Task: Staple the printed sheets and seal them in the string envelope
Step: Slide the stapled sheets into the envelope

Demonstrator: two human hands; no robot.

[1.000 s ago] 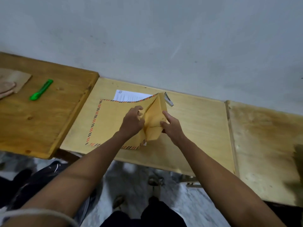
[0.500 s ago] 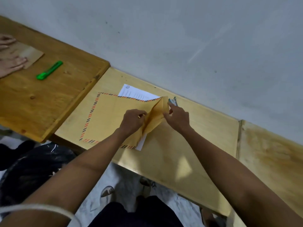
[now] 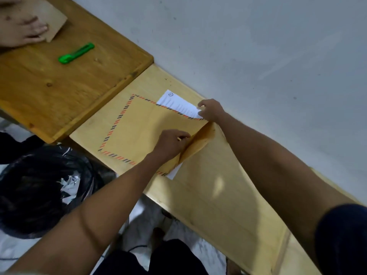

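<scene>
Down on the pale yellow wooden desk [image 3: 214, 187], in the only view, from the head camera, a large brown paper envelope with a red-and-black striped border [image 3: 139, 132] lies flat, its flap end towards the person's right. The left hand [image 3: 171, 143] presses down on the envelope near its open end, fingers curled and pinching the edge of the mouth, where the brown flap [image 3: 200, 139] is folded up and creased. The right hand [image 3: 211, 111] reaches past the far corner of the envelope and grips the corner of the white printed sheets [image 3: 178, 104] between thumb and fingers. These sheets lie partly under the envelope's far edge, and a small white corner also shows beneath its near edge by the flap. To the left stands a darker brown wooden desk [image 3: 59, 92], touching the pale one. On it lies a bright green plastic cutter [image 3: 76, 53], and further left another person's hand [image 3: 21, 30] rests flat on a piece of brown cardboard [image 3: 53, 20]. Below the desks a black plastic bag [image 3: 39, 191] sits on the floor.
</scene>
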